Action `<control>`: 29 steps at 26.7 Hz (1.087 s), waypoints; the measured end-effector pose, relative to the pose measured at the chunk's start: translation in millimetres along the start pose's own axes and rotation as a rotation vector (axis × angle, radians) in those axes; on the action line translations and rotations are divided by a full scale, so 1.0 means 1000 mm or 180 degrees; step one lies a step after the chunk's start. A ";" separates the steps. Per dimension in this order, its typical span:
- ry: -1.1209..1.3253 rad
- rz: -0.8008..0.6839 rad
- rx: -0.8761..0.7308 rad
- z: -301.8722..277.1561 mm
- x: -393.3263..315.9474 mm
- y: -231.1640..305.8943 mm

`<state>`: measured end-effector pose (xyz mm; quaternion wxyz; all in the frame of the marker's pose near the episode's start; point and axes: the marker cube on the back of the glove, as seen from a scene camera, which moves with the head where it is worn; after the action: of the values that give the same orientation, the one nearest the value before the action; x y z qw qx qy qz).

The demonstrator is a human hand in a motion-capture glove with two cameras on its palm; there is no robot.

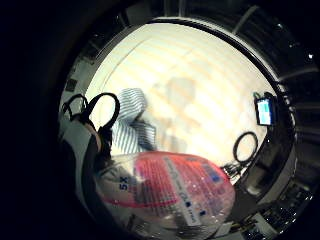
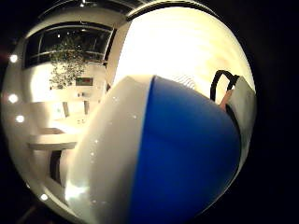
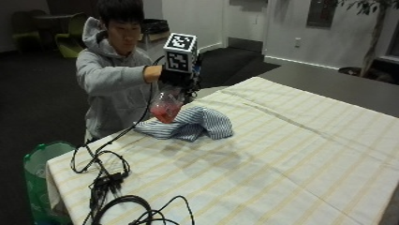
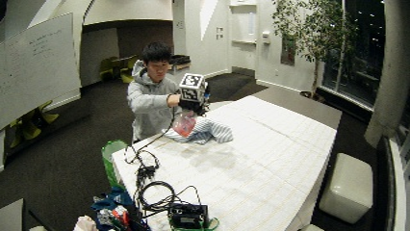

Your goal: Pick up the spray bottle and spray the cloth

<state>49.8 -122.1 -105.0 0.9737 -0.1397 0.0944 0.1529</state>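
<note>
Fingers of the gloved right hand (image 3: 176, 77) are curled round the top of the spray bottle (image 3: 166, 107), though the glove hides exactly how they sit on the trigger. The bottle hangs from that grip, clear of the bench (image 3: 293, 154), its clear body with the red label tilted toward the striped cloth (image 3: 190, 124). In the little finger side palm view the label fills the space close to the palm, and the cloth (image 1: 131, 122) lies crumpled on the pale surface just past it. The thumb side palm view shows only the blue and white head of the bottle (image 2: 173, 158), so which way the nozzle points cannot be read. The cloth sits near the person's edge of the bench, at the far left from the outside camera, directly beneath the bottle. My judgement is that the lift is done and the spraying remains. If the nozzle faces away from the cloth, the mist would land on the striped bench cover instead; a grip set too high could let the bottle swing as the trigger is squeezed.
</note>
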 end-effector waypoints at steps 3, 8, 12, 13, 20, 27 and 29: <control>0.0147 0.0032 -0.0160 0.012 -0.006 0.001; 0.0287 0.0142 -0.0476 0.052 -0.004 -0.001; 0.0365 0.0195 -0.0669 0.083 0.002 -0.002; 0.0382 0.0196 -0.0703 0.088 0.002 -0.001; 0.0490 0.0221 -0.0754 0.094 -0.004 0.001; 0.0615 0.0219 -0.0706 0.076 -0.018 0.007; 0.0646 0.0222 -0.0699 0.075 -0.020 0.008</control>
<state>38.6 -97.9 -31.8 0.9321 -0.2567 0.1799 0.1812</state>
